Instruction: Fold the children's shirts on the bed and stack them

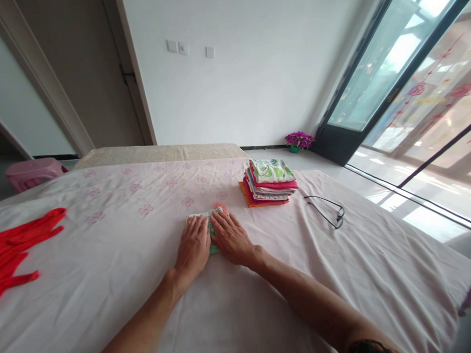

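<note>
A small folded cloth [214, 249], white and green with an orange edge, lies on the pale pink sheet in front of me. Both hands press down on it side by side. My left hand [194, 242] rests flat over its left half, fingers stretched forward. Over the right half lies my right hand [230, 236], palm down with fingers extended. Most of the cloth is hidden under them. Just beyond my right hand stands a neat stack of folded cloths [268, 183], with a white and green one on top and red, pink and orange edges below.
Black-framed glasses [337, 216] lie right of the stack. A red garment [21, 246] spreads at the left. The sheet [146, 262] has wrinkles toward the right. Beyond it are a pink stool [36, 170], potted purple flowers [299, 140] and a glass door [365, 84].
</note>
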{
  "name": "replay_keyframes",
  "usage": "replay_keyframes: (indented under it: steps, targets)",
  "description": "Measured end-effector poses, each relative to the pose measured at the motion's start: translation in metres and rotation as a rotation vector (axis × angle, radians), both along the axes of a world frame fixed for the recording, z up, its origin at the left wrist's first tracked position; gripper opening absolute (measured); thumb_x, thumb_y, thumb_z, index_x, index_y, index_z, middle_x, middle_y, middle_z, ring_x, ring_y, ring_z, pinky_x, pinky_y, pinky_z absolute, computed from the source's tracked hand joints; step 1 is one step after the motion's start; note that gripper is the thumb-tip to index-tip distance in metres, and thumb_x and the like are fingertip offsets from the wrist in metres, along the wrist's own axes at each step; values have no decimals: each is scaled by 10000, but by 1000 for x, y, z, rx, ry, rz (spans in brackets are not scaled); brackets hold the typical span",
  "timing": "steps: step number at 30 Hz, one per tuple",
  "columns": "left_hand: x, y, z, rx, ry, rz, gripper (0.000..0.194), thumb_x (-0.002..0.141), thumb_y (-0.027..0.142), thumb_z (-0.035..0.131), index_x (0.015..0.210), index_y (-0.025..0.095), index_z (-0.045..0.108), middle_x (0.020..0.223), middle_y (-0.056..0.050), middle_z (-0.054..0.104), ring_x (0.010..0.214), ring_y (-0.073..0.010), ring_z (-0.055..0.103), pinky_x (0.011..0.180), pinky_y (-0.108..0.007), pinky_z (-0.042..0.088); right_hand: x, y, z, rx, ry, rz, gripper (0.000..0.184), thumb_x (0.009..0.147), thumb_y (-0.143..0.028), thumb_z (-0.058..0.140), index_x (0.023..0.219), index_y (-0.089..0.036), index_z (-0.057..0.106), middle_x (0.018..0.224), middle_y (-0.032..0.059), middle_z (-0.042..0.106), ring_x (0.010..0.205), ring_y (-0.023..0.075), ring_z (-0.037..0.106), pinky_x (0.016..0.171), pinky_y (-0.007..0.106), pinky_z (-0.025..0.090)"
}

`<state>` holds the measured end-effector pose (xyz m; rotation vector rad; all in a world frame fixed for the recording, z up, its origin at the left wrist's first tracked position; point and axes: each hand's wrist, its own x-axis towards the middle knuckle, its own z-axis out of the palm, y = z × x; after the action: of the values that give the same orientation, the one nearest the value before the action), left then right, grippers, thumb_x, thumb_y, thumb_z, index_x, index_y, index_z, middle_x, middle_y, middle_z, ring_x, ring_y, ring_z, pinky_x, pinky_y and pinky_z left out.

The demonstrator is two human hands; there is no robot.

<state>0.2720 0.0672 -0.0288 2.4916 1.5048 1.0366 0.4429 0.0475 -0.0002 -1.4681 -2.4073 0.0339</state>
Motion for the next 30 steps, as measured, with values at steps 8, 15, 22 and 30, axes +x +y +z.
replay_keyframes:
  steps: [8,15,22,30]
  targets:
    - [-18,-8,-13,-73,246,39,567,932,420,504,1462,222,465,1541,-172,430,1420,-379,382,1116,-613,331,15,3,-4,-129,-21,-6,561,1034,-400,385,1549,-185,328,1612,108,289,1505,224,211,1214,447,173]
    - [-87,-5,-25,-140,-75,51,546,967,391,400,1464,168,430,1472,-155,522,1370,-260,484,1138,-462,398,35,19,8,-215,272,-364,401,918,-248,522,1295,-156,620,1272,107,661,1132,209,619,962,288,445]
    - [-102,-3,-23,-206,-236,164,488,892,331,430,1322,135,550,1330,-154,638,1242,-263,600,1082,-444,464,25,49,26,-502,196,-433,414,904,-526,527,887,-164,728,800,37,718,769,163,663,619,206,409]
    - [-103,-3,-28,-201,-255,149,468,870,319,459,1300,163,562,1304,-131,658,1224,-259,612,1085,-456,459,8,60,36,-624,184,-454,385,786,-575,680,858,-199,721,755,11,716,584,134,641,529,200,420]
